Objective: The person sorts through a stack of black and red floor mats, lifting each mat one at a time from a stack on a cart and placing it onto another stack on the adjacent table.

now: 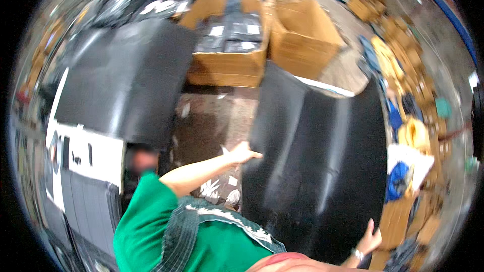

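A large glossy black sheet (pixel 312 146), bent in soft waves, fills the space in front of me on the right. My left hand (pixel 244 153) is closed on its left edge, with the arm stretched across. Near the lower right corner, my right hand (pixel 369 242) grips the opposite edge, thumb pointing up over the front. The fingers of both hands are partly hidden behind the sheet. To the left lies a similar black sheet (pixel 126 75), apart from my hands.
Beyond the sheets stand an open carton (pixel 227 73) with dark wrapped packs in it and a second open carton (pixel 302 45). White boards (pixel 96 156) and dark panels lie at the left. Along the right run piled cartons (pixel 418 70), a blue bundle (pixel 398 180) and yellow cloth (pixel 414 135).
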`<state>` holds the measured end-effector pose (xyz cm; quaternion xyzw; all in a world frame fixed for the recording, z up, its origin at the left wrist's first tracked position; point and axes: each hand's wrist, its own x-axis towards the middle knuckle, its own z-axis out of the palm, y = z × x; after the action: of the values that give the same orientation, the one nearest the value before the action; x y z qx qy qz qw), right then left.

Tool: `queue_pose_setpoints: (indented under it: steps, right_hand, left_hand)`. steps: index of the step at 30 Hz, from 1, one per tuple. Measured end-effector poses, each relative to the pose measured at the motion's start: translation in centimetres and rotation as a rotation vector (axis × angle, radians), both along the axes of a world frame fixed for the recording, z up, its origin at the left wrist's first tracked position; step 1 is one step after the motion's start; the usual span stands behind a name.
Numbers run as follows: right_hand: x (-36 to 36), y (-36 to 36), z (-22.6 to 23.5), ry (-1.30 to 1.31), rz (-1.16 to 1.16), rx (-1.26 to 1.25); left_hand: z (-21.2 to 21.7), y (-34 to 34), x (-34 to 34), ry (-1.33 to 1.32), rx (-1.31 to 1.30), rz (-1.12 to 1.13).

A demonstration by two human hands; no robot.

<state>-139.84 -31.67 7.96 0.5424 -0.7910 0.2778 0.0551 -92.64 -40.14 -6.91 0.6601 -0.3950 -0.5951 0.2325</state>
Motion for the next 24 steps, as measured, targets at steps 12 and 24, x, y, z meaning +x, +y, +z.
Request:
queue_pose_setpoints:
  steps: [12,24]
  right_hand:
    - [35.0,-2.3,20.8,-0.239,0.358,-0.323]
    - [81.6,-16.4,27.5,0.125,1.167,-0.571]
  left_hand:
    - [9.5,12.7,20.9,0.403,-0.704,0.557]
    - [21.7,30.7,59.0,0.081,-1.176,1.124]
